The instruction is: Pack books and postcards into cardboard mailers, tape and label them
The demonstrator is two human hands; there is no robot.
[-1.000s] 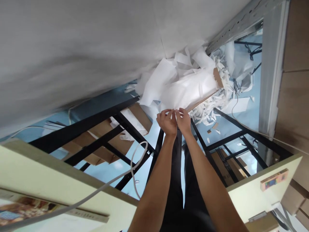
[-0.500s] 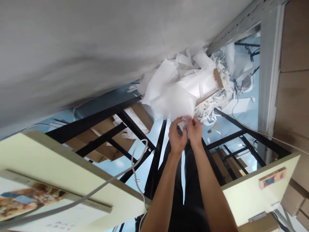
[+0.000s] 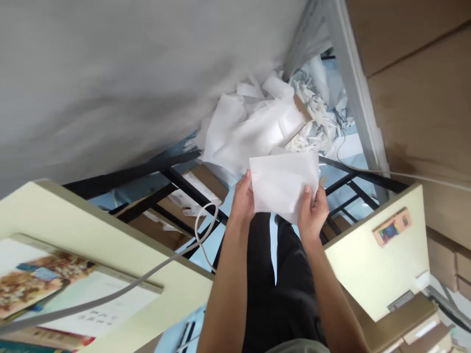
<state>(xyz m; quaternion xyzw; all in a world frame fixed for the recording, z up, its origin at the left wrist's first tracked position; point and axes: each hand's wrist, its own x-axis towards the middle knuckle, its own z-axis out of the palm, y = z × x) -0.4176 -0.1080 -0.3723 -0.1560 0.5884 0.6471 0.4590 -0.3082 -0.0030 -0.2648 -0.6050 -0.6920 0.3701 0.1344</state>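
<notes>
A flat, roughly rectangular white sheet (image 3: 283, 181), possibly a thin foam or paper bag, is stretched between my two hands above my legs. My left hand (image 3: 243, 198) pinches its left edge. At its lower right, my right hand (image 3: 312, 211) grips it with the thumb lying on top. A second layer of the white material shows under its lower edge. Just beyond it lies a heap of similar white sheets (image 3: 253, 127), with a brown cardboard edge (image 3: 302, 108) showing at its right side.
A pale table with printed books (image 3: 47, 284) and a grey cable (image 3: 147, 274) is at left. Another pale tabletop (image 3: 382, 255) is at right, on black frames. Shredded white strips (image 3: 312, 132) lie beyond, by stacked cardboard boxes (image 3: 423, 108). A grey wall (image 3: 128, 73) slopes behind.
The white sheet, bunched between my close-set fingers before, is now held out flat and apart from the heap. My hands have spread apart. The view has turned to the right.
</notes>
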